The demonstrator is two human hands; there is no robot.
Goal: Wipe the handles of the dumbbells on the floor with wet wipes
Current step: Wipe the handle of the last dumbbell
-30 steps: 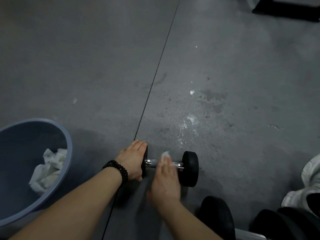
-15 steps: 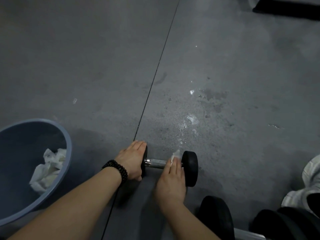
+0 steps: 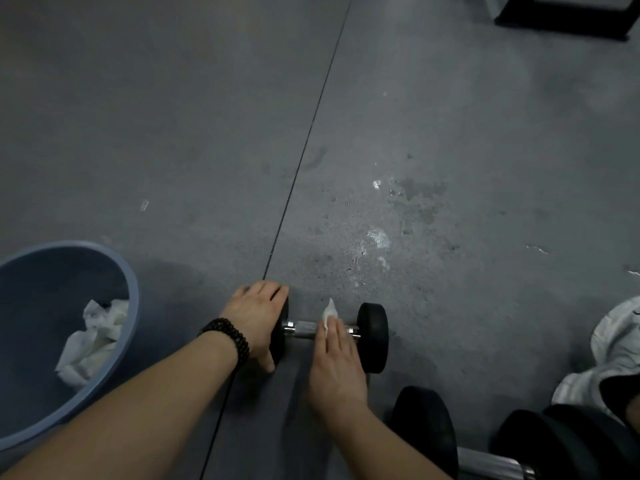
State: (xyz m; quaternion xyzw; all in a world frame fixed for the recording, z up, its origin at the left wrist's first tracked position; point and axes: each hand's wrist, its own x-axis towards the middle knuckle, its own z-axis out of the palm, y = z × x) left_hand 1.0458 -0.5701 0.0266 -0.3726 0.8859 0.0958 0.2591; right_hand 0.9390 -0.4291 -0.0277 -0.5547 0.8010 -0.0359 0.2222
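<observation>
A small dumbbell (image 3: 373,336) with black heads and a chrome handle (image 3: 301,330) lies on the grey floor at the lower middle. My left hand (image 3: 254,317) cups its left head, fingers over the top and thumb down the near side. My right hand (image 3: 337,362) lies over the handle's right half with a white wet wipe (image 3: 329,311) under its fingers. A corner of the wipe sticks out past the fingertips. The thumb of that hand is hidden.
A blue bin (image 3: 133,299) holding crumpled used wipes (image 3: 93,337) stands at the lower left. A larger dumbbell (image 3: 426,431) lies at the lower right, beside a white shoe (image 3: 616,341). A black frame (image 3: 568,19) sits at the top right. Damp patches (image 3: 381,237) mark the floor.
My right hand slid the wipe right along the handle to the right head, then back left toward the middle. The left hand and the dumbbell stayed put.
</observation>
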